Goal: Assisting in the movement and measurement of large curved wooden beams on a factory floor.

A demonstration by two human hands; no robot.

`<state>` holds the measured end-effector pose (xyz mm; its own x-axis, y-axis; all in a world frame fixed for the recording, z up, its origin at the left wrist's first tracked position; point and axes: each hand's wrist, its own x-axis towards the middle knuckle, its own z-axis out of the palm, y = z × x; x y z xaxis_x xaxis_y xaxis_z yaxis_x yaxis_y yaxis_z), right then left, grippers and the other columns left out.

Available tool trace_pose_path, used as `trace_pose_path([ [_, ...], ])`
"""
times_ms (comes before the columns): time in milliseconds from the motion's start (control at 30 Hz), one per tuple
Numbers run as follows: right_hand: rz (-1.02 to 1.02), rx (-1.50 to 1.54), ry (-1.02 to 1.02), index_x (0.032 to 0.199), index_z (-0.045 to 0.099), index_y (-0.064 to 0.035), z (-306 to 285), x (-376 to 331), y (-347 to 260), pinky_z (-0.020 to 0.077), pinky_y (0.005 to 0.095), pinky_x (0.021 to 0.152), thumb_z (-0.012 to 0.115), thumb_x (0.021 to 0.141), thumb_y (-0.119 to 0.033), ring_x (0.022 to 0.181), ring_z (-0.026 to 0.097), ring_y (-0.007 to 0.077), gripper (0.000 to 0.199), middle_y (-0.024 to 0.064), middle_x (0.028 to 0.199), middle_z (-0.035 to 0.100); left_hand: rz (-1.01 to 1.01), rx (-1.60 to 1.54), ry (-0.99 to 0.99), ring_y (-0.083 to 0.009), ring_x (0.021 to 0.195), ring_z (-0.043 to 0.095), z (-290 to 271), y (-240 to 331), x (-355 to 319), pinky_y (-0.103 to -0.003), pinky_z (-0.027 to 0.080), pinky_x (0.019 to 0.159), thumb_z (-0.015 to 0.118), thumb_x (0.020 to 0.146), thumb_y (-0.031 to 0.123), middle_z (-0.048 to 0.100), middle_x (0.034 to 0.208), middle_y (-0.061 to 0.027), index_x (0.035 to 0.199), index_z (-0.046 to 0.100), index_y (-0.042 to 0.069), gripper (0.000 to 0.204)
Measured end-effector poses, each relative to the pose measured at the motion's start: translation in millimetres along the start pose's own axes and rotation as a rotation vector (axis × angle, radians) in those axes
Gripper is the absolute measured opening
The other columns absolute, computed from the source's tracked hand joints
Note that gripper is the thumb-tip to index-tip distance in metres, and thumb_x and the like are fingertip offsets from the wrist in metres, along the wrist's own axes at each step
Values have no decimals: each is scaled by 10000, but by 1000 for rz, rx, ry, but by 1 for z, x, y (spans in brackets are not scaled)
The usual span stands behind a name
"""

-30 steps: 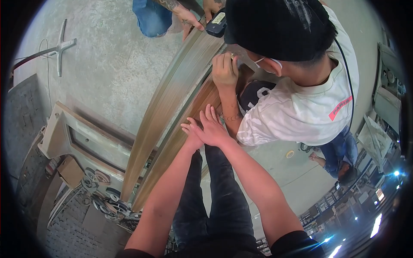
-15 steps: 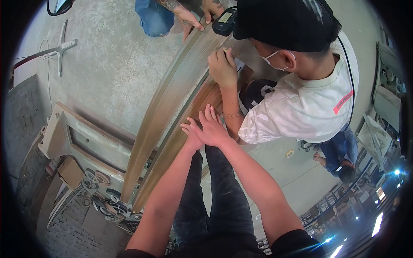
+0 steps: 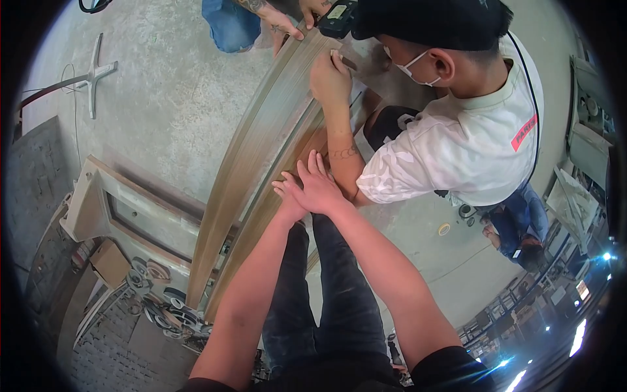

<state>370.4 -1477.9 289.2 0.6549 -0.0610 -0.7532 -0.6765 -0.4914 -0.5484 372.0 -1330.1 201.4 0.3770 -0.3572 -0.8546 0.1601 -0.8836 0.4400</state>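
The head-worn fisheye looks down at both hands

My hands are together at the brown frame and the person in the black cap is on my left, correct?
No: the head view shows the person in the black cap on your right. Your left hand and right hand are together at the brown frame.

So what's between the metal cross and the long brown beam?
The head view shows mottled grey floor between the metal cross and brown beam.

Bright lights glare near crowded shelving, beyond a mottled grey floor.
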Motion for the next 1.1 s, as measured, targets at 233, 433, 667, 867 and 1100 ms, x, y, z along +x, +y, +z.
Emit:
trace_pose_path([
  [233,-11,4,36,1555,293,30,2,0,5,196,511,1233,450,987,-613,1552,95,404,872,308,1652,78,-34,-29,-16,-656,1412,-209,-1,1,-3,-633,-10,1205,725,864,549,-176,1530,-472,1535,-189,-56,1285],
  [433,-121,297,180,1407,516,14,-43,-18,-23,443,429,1064,626,946,-365,1289,537,360,607,252,1368,535,26,114,-89,-662,1410,-205,-14,17,7,-624,-19,1206,725,856,555,-200,1540,-453,1548,-173,-38,1280],
  [667,-242,-601,636,864,696,-27,-139,50,-45,522,477,852,632,828,-143,874,647,405,138,214,912,669,-157,-229,48,-596,1455,-208,-20,46,-20,-564,118,1221,766,793,461,-263,1525,-453,1559,-166,-10,1295],
  [867,286,-536,-23,691,664,25,-103,-210,69,517,539,731,643,787,-178,751,647,442,226,258,732,645,-133,-256,-30,-570,1488,-138,-37,48,-35,-537,158,1227,730,808,484,-215,1564,-425,1595,-71,1,1222],
  [1100,312,-264,68,780,697,-25,-27,-225,69,546,475,693,693,846,-245,764,683,401,229,203,777,693,115,-360,95,-414,1551,80,-60,-5,-66,-411,204,1240,749,827,362,43,1627,-372,1596,66,-37,1103],
])
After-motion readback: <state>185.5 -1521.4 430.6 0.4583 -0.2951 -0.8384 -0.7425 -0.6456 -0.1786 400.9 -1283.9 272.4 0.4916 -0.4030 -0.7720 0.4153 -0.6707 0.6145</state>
